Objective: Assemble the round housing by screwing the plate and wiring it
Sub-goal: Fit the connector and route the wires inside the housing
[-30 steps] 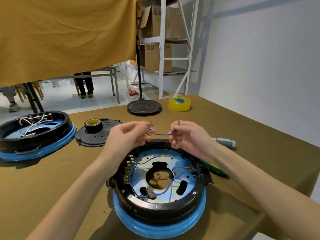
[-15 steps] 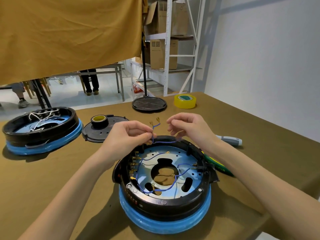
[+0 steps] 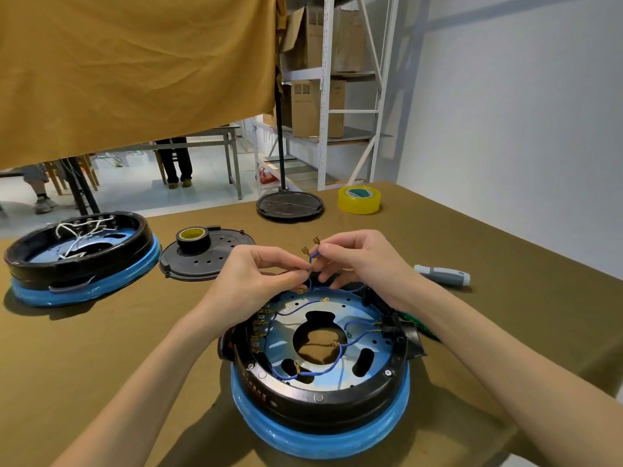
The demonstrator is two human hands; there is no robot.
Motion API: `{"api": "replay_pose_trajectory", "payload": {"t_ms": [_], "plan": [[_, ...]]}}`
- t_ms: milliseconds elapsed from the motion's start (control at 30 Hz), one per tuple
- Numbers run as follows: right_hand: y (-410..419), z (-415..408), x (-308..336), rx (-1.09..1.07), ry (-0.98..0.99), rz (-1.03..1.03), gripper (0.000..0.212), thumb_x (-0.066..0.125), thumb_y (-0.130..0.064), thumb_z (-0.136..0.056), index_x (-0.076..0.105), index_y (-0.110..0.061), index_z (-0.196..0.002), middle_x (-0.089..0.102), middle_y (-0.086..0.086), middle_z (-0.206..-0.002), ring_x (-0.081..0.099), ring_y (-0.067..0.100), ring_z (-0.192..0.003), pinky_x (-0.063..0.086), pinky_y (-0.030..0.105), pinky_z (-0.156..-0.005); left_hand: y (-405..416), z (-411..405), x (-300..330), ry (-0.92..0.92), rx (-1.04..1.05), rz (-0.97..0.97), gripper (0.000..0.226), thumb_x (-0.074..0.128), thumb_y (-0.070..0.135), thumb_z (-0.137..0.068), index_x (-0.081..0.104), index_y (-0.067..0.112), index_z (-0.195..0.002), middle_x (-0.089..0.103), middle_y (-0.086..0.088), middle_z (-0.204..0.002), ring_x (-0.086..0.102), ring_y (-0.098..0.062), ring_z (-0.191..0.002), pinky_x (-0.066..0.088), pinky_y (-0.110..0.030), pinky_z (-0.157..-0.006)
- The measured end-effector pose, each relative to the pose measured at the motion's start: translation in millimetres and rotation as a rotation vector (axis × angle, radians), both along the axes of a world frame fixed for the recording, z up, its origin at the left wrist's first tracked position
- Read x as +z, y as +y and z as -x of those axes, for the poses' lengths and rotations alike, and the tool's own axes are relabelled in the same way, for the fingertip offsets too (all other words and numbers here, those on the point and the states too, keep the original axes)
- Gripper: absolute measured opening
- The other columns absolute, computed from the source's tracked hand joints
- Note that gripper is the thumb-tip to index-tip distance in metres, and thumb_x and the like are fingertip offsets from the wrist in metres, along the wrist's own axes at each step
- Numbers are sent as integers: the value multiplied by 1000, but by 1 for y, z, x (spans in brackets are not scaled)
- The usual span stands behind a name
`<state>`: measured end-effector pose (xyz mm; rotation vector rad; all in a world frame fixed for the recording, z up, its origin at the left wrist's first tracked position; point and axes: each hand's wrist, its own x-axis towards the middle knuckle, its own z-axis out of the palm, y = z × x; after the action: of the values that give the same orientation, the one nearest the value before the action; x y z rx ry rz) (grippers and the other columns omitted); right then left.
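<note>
Housing number two (image 3: 81, 254) sits near the table's left edge; bare cloth lies between it and the round housing (image 3: 320, 365), above whose far rim left hand (image 3: 256, 278) and right hand (image 3: 357, 261) pinch a blue wire (image 3: 312, 261); screwdriver (image 3: 441, 274) beyond.

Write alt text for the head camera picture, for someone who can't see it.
Two bare hands, left hand and right hand, pinch a short blue wire with brass terminals above an open round housing on a brown table. A second housing, tape rolls and a screwdriver lie around it.
</note>
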<state>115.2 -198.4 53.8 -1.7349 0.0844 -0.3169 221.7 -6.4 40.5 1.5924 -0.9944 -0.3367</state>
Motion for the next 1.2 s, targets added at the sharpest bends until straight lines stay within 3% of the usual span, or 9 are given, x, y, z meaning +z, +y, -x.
{"api": "replay_pose_trajectory", "payload": {"t_ms": [267,433,633,733,800,900,1000,1067,1200], "plan": [[-3,-5,-12,-34,50,29,14,58,-16,-105,68,-7,-104,73,9,-83,75,27,-65,57,26,-51,-7,5,-8,-143,106,-55,16,74,16,-93,81,25,-105,80,11,-92,76,-8,-88,61,-24,-84],[-48,-30,-7,-355,13,-106,14,60,-12,-103,70,-3,-101,72,11,-75,78,29,-71,61,27,-54,-9,3,-16,-343,267,-139,26,63,23,-100,72,29,-124,71,19,-115,62,5,-110,51,-21,-96],[-85,-79,-31,-515,144,-211,11,61,-5,-101,66,3,-105,72,19,-84,77,25,-66,63,28,-58,-6,-6,-26,-292,239,-266,34,61,20,-101,67,27,-134,69,13,-123,62,1,-114,51,-24,-100],[-85,-93,-49,-451,247,47,18,61,-5,-101,69,9,-108,72,22,-85,73,25,-65,64,30,-62,-5,-7,-30,-250,256,-225,37,60,20,-102,62,27,-139,67,16,-125,60,4,-114,46,-14,-96],[-88,-94,-55,-422,288,334,24,59,-8,-101,73,7,-89,67,17,-74,65,24,-63,60,34,-64,-5,-9,-32,-246,260,-239,36,60,21,-102,62,27,-138,66,17,-124,59,9,-111,44,-7,-91],[-103,-85,-57,-554,318,648,37,48,-10,-100,58,-6,-65,58,13,-68,57,28,-67,50,37,-70,-7,-13,-35,-219,269,-239,32,59,23,-103,66,27,-134,68,16,-119,61,8,-107,44,-6,-82],[-125,-70,-56,-740,403,813,37,45,-27,-103,69,-3,-88,68,16,-94,65,35,-91,56,43,-83,-8,-13,-37,-203,283,-228,29,57,24,-104,68,29,-131,69,17,-115,63,4,-105,45,-6,-78],[-129,-65,-57,-662,541,820,43,47,-43,-102,68,-6,-95,69,14,-101,65,36,-95,56,41,-85,-8,-14,-38,-198,285,-231,29,56,23,-104,68,28,-131,70,15,-115,63,2,-105,46,-6,-75],[-124,-70,-62,-593,609,789,32,66,-41,-93,64,-11,-103,67,10,-105,66,33,-97,55,39,-81,-9,-12,-38,-187,290,-235,29,56,23,-104,68,27,-130,70,13,-114,63,1,-104,46,-5,-72]]}}
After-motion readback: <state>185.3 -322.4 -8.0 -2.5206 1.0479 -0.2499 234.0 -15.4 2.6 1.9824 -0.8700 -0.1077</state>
